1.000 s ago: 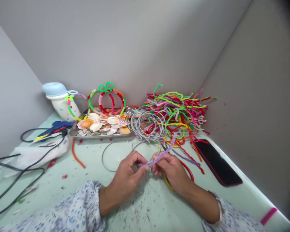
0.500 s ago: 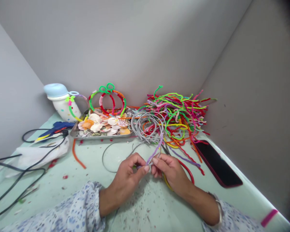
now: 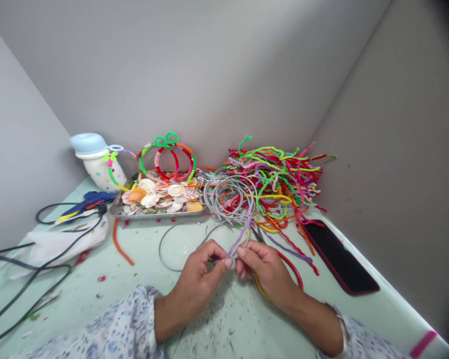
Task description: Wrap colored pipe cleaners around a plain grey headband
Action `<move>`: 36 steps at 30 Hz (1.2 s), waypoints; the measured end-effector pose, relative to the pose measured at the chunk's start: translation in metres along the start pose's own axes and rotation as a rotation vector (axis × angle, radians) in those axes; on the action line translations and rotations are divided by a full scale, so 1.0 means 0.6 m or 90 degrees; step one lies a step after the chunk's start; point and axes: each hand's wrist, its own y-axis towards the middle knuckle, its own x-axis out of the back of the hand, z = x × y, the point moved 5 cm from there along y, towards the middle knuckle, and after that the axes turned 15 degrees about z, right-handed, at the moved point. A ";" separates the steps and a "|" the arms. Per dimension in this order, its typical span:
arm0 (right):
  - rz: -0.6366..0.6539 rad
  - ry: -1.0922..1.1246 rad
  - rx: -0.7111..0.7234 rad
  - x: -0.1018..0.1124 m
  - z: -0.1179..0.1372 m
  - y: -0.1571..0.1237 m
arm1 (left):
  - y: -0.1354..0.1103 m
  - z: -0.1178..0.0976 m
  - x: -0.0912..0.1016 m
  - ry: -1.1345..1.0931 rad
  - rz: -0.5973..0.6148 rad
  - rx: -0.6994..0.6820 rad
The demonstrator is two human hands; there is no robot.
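Observation:
My left hand [image 3: 200, 276] and my right hand [image 3: 264, 269] meet over the pale green table [image 3: 142, 279], fingertips pinched together on a lilac pipe cleaner [image 3: 241, 233]. Its free end rises up and away from my fingers toward the grey headbands. A bit of green shows under my left fingers. Below my right hand lie a red and a yellow hoop [image 3: 294, 267]. A bare grey headband [image 3: 168, 247] lies on the table just left of my left hand.
A heap of coloured pipe cleaners [image 3: 275, 179] fills the back right corner, with grey headbands [image 3: 228, 197] before it. A metal tray of shells [image 3: 160, 197], wrapped headbands [image 3: 168, 154], a white jug [image 3: 95, 159], a blue glue gun [image 3: 88, 202] with black cables and a dark phone [image 3: 340, 257] surround my hands.
The pipe cleaner's free end has swung from pointing right and up to pointing nearly straight up. My hands have closed together and the view has dipped slightly.

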 end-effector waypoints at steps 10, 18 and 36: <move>0.006 -0.017 0.007 0.002 -0.005 0.000 | 0.003 0.015 -0.005 -0.086 0.025 0.019; -0.011 0.004 -0.001 0.000 -0.006 0.002 | 0.001 0.006 -0.005 -0.031 0.019 0.008; 0.014 -0.030 -0.009 0.000 -0.004 0.003 | 0.012 0.025 -0.006 -0.150 0.022 0.072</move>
